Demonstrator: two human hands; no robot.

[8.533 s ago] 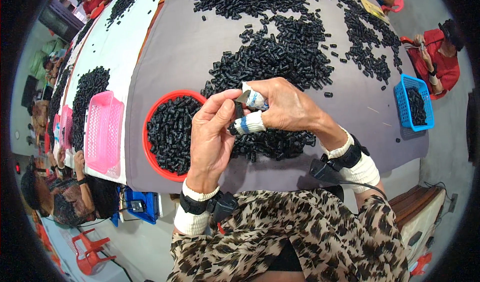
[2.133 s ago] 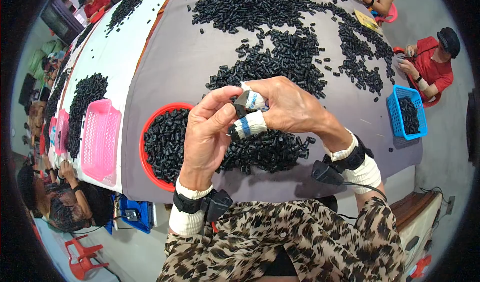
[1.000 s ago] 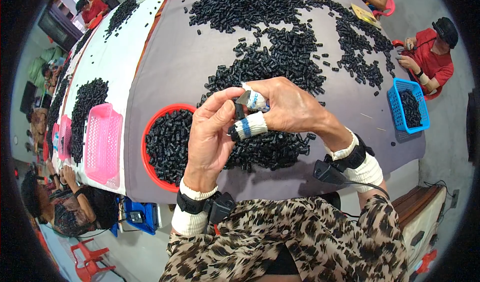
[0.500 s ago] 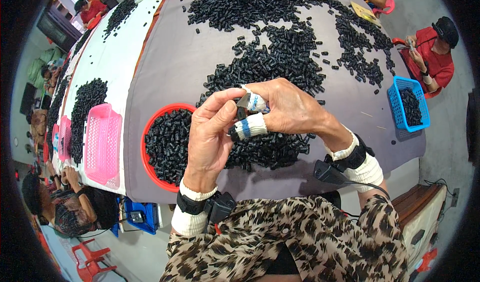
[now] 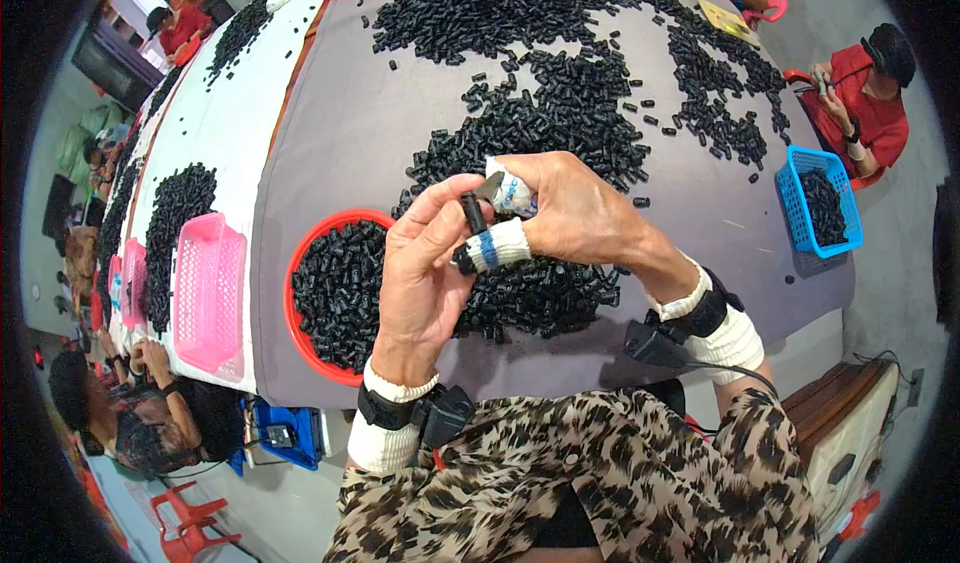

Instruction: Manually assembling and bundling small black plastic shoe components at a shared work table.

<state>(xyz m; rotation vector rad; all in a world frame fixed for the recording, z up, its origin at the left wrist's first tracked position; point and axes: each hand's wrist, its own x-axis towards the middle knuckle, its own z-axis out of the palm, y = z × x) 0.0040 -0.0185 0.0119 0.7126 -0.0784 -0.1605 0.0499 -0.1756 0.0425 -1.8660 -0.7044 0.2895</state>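
My left hand [image 5: 412,288] pinches a small black cylindrical part [image 5: 473,213] between thumb and fingers, above the table. My right hand [image 5: 585,208] curls in from the other side with a small grey blade [image 5: 489,185] at its fingertips, close to the part. White wrapping with blue print [image 5: 515,195] covers the right index finger or the blade's handle; I cannot tell which. A white ribbed sleeve with a blue stripe [image 5: 500,244] covers the right thumb. Beneath both hands lies a heap of black parts [image 5: 540,113].
A red round basin [image 5: 297,308] full of black parts stands left of my hands. Pink baskets [image 5: 208,293] stand farther left, a blue basket [image 5: 822,203] with parts at the right. People sit around the grey-covered table [image 5: 330,143], including one in red [image 5: 860,103].
The black part now stands more upright and shows more plainly between my left fingers. The blade has tilted slightly. Both hands stay in nearly the same place.
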